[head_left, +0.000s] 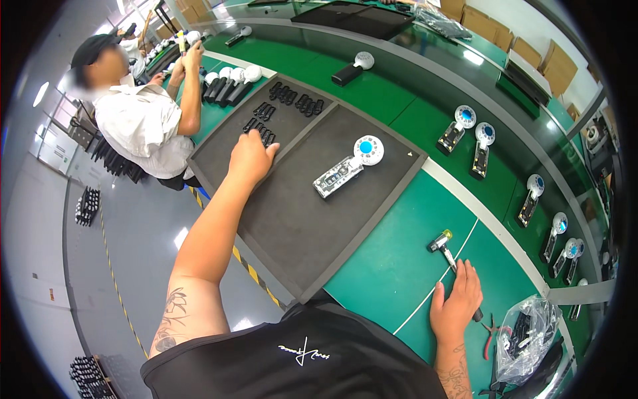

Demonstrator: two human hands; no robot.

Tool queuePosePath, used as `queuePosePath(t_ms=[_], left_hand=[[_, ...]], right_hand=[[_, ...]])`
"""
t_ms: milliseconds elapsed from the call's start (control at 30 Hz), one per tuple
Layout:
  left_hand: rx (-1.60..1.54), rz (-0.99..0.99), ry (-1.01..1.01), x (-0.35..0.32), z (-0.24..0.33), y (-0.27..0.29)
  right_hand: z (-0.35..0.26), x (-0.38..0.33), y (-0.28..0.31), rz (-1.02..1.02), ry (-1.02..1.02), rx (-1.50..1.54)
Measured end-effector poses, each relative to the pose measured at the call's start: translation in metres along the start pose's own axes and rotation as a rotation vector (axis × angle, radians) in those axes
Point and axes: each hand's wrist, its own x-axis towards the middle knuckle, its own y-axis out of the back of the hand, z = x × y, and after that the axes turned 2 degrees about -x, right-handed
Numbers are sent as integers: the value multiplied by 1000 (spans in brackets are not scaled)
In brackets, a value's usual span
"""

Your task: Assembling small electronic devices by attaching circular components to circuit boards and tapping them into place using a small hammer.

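Note:
My left hand (252, 159) reaches into the left section of a dark, framed tray (299, 253). Its fingertips touch a row of small black plastic parts (258, 126), thumb apart from the fingers; no part shows in its grip. In the tray's right section lies a handheld fan (339, 174) with its housing off, a white round head with a blue centre and exposed inner parts in its handle. My right hand (457, 299) lies flat on the green bench, fingers stretched out, over the handle of a small hammer (441, 241) with a yellow-tipped head.
Red-handled pliers (490, 336) and a clear plastic bag (528, 339) of black parts sit to the right. Several opened fans (530, 199) line the green conveyor (412, 126) beyond the bench. On the left, a co-worker (143, 120) handles a fan beside more fans (232, 86).

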Motion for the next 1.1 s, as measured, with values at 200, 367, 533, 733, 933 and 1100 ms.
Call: queuePosePath(t_ms=[200, 367, 533, 733, 933, 1100], left_hand=[[180, -153, 116, 19, -19, -12], [-201, -19, -336, 5, 20, 14], [-643, -422, -1280, -81, 129, 50], [-561, -358, -1402, -114, 155, 54], [-541, -261, -858, -57, 139, 54], [25, -415, -222, -13, 86, -33]], right_hand=[[-14, 6, 3, -45, -29, 32], [-22, 8, 15, 119, -32, 249], [-73, 26, 46, -577, -505, 1819], [-91, 24, 18, -802, -452, 1857], [-102, 32, 16, -715, -547, 2019], [-98, 41, -7, -740, -425, 2244]])
